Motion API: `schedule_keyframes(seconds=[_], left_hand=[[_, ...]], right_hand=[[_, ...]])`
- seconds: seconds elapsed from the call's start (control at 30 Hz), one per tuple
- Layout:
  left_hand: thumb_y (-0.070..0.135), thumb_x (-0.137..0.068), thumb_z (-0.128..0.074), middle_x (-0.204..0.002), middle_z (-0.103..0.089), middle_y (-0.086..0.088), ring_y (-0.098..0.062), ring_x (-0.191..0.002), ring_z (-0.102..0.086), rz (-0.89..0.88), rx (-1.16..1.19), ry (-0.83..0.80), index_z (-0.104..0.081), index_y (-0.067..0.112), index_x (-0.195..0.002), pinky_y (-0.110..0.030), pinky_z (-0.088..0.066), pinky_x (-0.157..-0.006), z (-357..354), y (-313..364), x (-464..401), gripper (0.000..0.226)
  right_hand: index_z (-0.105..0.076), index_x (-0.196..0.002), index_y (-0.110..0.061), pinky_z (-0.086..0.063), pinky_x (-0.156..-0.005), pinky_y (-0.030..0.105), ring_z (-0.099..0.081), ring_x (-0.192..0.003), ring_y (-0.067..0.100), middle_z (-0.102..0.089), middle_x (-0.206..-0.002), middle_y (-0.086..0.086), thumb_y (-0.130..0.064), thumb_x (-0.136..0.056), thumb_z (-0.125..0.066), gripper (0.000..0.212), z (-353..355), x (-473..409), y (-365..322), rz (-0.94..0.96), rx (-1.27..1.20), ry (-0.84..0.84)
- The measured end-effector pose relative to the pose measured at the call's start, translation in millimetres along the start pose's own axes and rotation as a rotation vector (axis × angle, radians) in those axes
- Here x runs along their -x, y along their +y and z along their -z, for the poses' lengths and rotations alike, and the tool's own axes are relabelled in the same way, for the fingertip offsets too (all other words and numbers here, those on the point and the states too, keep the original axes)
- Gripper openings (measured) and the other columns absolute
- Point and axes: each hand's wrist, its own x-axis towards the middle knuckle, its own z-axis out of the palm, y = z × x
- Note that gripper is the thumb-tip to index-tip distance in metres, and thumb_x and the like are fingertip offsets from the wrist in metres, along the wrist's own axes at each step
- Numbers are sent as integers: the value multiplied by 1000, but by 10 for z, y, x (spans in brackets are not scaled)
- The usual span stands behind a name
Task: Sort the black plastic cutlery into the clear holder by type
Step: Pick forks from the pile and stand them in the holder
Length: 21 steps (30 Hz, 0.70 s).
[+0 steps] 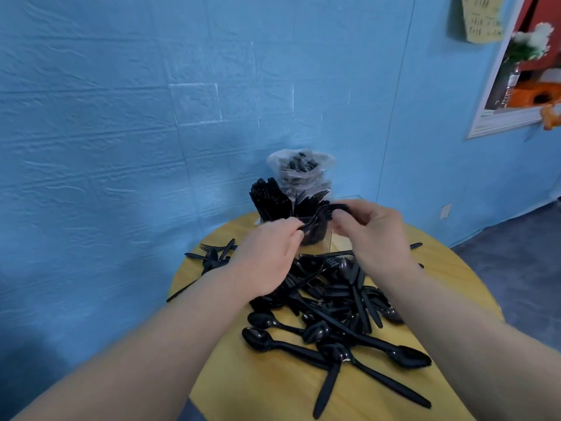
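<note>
both of my hands, left hand and right hand, are pinching one black fork just before the clear holder, while loose cutlery is lying on the round yellow table against a blue wall whose yellow notice is reading too blurred.

You have only one view, from the camera on your head. It looks forward and down, over your forearms, onto the round yellow table close below you. The wide lens bends the edges. Behind the table it faces the blue wall, which fills the upper half of the view.
</note>
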Motion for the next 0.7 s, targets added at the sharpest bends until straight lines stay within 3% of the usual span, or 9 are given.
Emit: schedule_keyframes(seconds=[0.07,0.13,0.2,0.27,0.37,0.57,0.7], left_hand=[[34,-99,-41,-111,-58,6,-17,-105,-49,-12,-79,126,-53,27,-127,-30,-40,-89,33,-91,-222,31],[43,-95,-47,-130,-51,5,-19,-122,-39,-13,-195,210,-46,27,-137,-34,-34,-101,94,-206,-419,44],[49,-92,-50,-137,-47,6,-20,-128,-33,-17,-305,212,-42,28,-140,-38,-31,-104,137,-295,-576,53],[55,-89,-50,-140,-44,8,-20,-131,-28,-19,-390,162,-38,30,-142,-39,-29,-104,131,-368,-700,60],[62,-86,-49,-142,-42,10,-18,-133,-26,-37,-477,96,-34,31,-144,-40,-27,-105,65,-464,-822,68],[65,-82,-54,-137,-48,15,-16,-130,-30,-63,-501,59,-40,34,-141,-39,-27,-103,-96,-580,-999,68],[63,-82,-56,-129,-54,15,-16,-126,-34,-68,-489,40,-46,34,-134,-39,-28,-100,-169,-621,-1048,61]], right_hand=[[-71,-85,-30,-49,-72,16,-60,-66,-4,-67,-67,-19,-12,-88,-62,20,98,-230,-76,109,94,100],[-71,-90,-30,-42,-69,10,-58,-68,-5,-65,-74,-24,-14,-90,-61,19,197,-507,-156,230,206,180],[-73,-99,-20,-40,-70,8,-58,-74,3,-68,-88,-13,-14,-91,-59,17,247,-787,-188,331,362,207],[-73,-104,-16,-43,-73,19,-60,-77,16,-70,-96,-2,-14,-92,-57,19,230,-1033,-158,387,515,170],[-72,-106,-16,-46,-78,34,-61,-88,27,-70,-103,5,-16,-94,-56,21,113,-1281,-21,393,702,32],[-72,-106,-19,-45,-89,36,-60,-103,24,-70,-108,2,-21,-93,-55,21,-187,-1399,318,327,827,-348],[-68,-111,-20,-42,-93,33,-54,-108,18,-64,-115,-2,-39,-88,-57,31,-231,-1391,413,208,773,-516]])
